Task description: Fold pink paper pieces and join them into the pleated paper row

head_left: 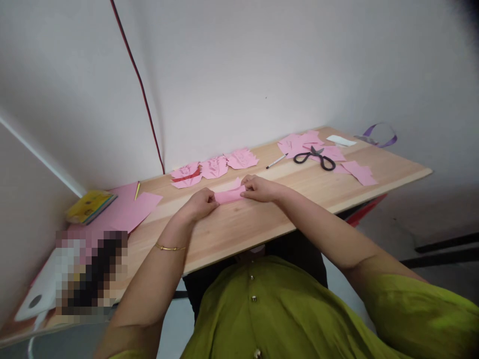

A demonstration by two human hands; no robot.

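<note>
A small folded pink paper piece (pixel 229 195) lies on the wooden table (pixel 262 219) between both my hands. My left hand (pixel 201 203) pinches its left end with fingers curled. The right end is pressed down by my right hand (pixel 259 188), fingers closed on the paper. A thin gold bangle circles my left wrist.
Three crumpled pink paper shapes (pixel 215 168) lie in a row behind my hands. A pen (pixel 277 160), black scissors (pixel 315 158) and several pink sheets (pixel 303 142) sit at the far right. Large pink sheets (pixel 129 209), a yellow pencil (pixel 137 190) and a yellow pad (pixel 90 205) lie left.
</note>
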